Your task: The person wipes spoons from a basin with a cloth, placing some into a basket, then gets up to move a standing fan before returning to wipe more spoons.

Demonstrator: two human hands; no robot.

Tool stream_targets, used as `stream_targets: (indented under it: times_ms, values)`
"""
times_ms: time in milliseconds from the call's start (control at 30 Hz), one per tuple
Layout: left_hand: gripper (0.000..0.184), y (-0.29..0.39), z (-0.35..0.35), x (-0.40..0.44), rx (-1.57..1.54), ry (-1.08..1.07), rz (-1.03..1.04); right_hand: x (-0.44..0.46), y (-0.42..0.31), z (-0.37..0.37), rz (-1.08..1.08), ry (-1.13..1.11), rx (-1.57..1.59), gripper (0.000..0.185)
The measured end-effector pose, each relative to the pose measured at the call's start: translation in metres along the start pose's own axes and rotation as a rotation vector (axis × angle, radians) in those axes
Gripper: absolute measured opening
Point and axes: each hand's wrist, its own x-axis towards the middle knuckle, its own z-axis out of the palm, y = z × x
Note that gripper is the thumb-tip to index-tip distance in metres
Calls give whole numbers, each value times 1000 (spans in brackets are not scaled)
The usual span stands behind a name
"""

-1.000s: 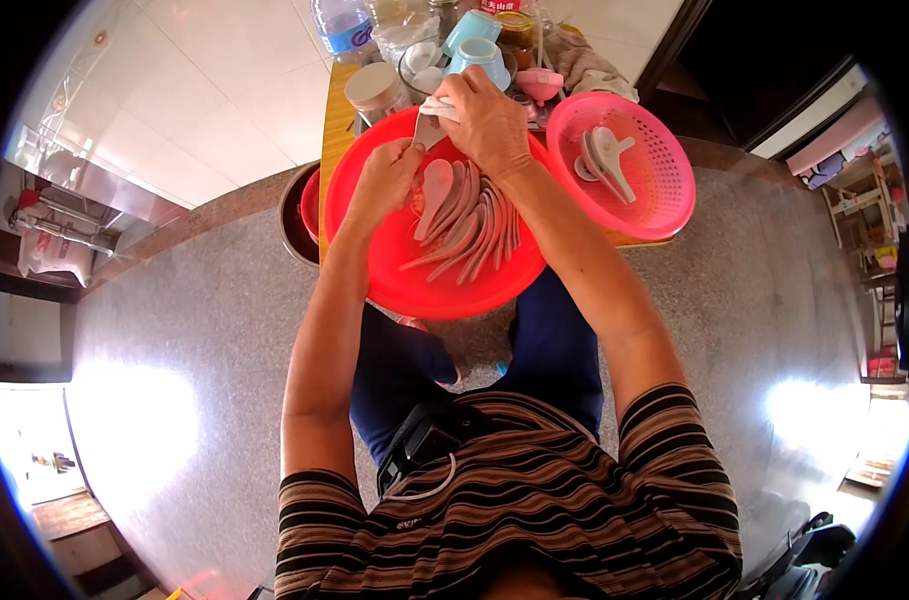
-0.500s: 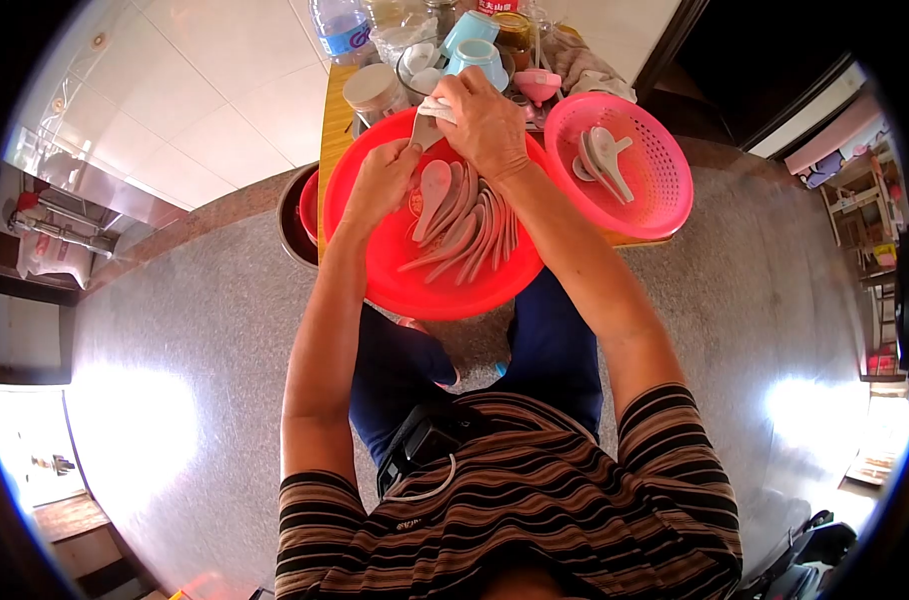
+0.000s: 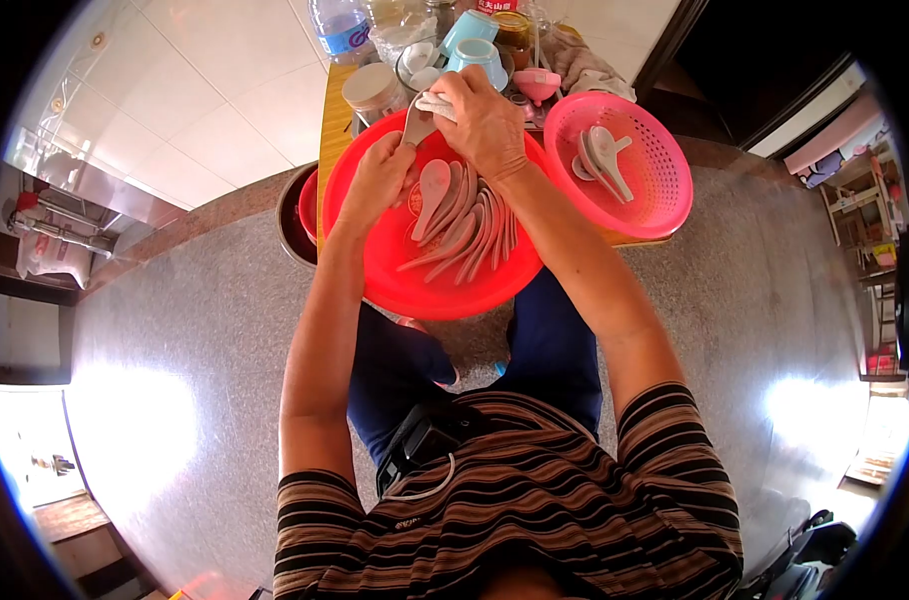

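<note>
Two dark trouser legs (image 3: 565, 345) and a striped shirt (image 3: 525, 480) were nearest the camera. Just beyond the knees, a red basin (image 3: 390, 280) sat at the edge of a wooden table (image 3: 337, 95), and in it a fan of pale spoons (image 3: 480, 225) lay overlapping, most with their handles towards the body.

Over the basin's far side, the left hand (image 3: 377, 178) gripped the held spoon (image 3: 416, 125), apparently by its handle, with the bowl pointing away. The right hand (image 3: 487, 125) had a white cloth (image 3: 438, 105) pinched in its fingers and pressed to the spoon's bowl end. Doing this well seemed to call for a firm, unmoving left grip and light, even pressure from the cloth, worked into the hollow and around the rim. Smooth ceramic, as the spoon looked to be, could have slipped if twisted hard, so keeping it low over the basin and clear of its rim seemed wise.

To the right, a pink colander (image 3: 667, 190) held a few more spoons (image 3: 605, 160), bunched together. Farther back stood a lidded jar (image 3: 375, 88), pale blue cups (image 3: 478, 60) and, near the tiled wall (image 3: 245, 60), a clear bottle (image 3: 343, 30) with a blue label.
</note>
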Motion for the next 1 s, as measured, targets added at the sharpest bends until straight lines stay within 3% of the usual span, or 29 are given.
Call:
stream_targets:
  times_ms: [67,167,267,333,433,533,633,700,867,967,1000]
  values:
    - [16,0,0,0,-34,-5,6,0,-1,1,-3,28,-8,23]
    - [15,-4,-1,1,-90,-6,22,-5,-4,6,-7,-132,28,26]
    - [13,2,-1,-2,-122,-8,21,-7,-5,8,-187,-97,161,27]
    - [12,4,-1,-3,-131,-20,8,-3,-4,6,-98,-95,14,26]
    - [17,6,0,-3,-143,-47,-17,3,0,-1,-55,46,-25,25]
    - [26,9,-3,-5,-213,-54,-70,3,-5,-2,-30,41,-37,24]
    - [32,7,-7,-4,-430,9,-122,1,-4,-2,-7,86,22,24]
    - [28,8,-4,-2,-422,144,36,3,1,-2,39,123,45,24]
    - [26,11,-1,-4,-313,121,103,3,-3,-8,42,117,190,24]
    - [29,8,-4,-2,-291,58,147,2,-3,-8,-19,-20,207,25]
    - [30,9,-4,-2,-284,26,161,4,1,-9,70,-8,255,25]
